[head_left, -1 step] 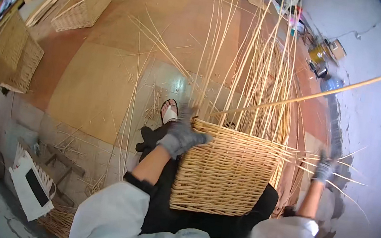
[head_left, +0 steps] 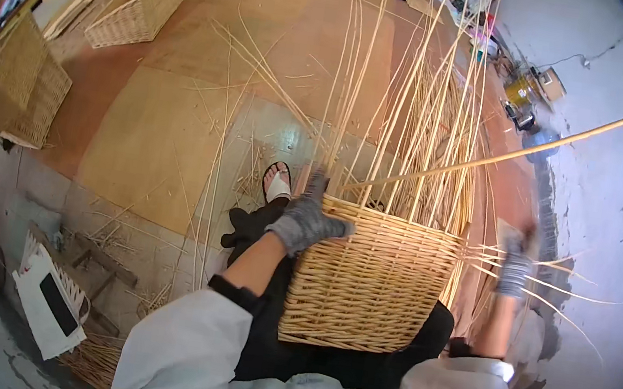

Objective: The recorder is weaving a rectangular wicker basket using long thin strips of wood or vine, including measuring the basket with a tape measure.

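Across the lap (head_left: 431,335) — a wicker basket (head_left: 371,282), pale rods (head_left: 450,146) beyond its upper edge.
Left hand (head_left: 299,223) at the basket's upper-left corner, thumb spread from forefinger; right hand (head_left: 516,259), blurred, by strands (head_left: 576,294) projecting rightward — its finger state cannot be told.

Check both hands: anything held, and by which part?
Left hand: holds the basket by its upper left corner, thumb on the woven face. Right hand: blurred, at the sticks jutting from the basket's right side; can't tell if it grips any.
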Demonstrator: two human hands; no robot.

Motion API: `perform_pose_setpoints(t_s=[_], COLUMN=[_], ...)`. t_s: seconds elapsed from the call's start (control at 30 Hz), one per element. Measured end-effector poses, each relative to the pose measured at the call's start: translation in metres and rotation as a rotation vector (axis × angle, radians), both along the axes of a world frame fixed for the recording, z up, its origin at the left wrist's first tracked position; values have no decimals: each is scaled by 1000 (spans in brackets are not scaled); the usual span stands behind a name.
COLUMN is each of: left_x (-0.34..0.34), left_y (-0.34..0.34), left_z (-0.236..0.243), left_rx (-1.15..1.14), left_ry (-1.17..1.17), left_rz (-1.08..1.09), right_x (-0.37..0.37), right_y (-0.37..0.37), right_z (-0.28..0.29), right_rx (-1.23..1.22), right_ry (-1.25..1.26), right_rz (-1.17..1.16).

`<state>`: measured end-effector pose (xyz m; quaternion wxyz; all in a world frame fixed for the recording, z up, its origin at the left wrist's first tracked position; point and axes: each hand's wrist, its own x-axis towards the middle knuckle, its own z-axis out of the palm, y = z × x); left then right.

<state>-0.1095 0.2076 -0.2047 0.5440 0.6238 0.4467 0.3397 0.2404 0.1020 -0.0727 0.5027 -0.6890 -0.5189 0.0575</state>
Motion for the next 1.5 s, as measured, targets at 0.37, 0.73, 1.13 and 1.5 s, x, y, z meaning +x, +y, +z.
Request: perform_pose_setpoints(t_s=[0.37, 0.73, 1.13, 1.5], left_x=[9, -14, 21, 38], left_y=[-40, -10, -24, -62], left_z=[21, -43, 5, 80], left_rx=[117, -60, -22, 132], left_ry=[116, -128, -288, -245], left_rz=[322, 86, 246, 175], right_x=[-268, -453, -165, -95], right_y=[51, 190, 69, -7], right_z=[-32, 33, 9, -49], right_rx=[-44, -11, 183, 498], right_ry=[43, -826, 876, 1540], right_rz=[360, 1359, 588, 421])
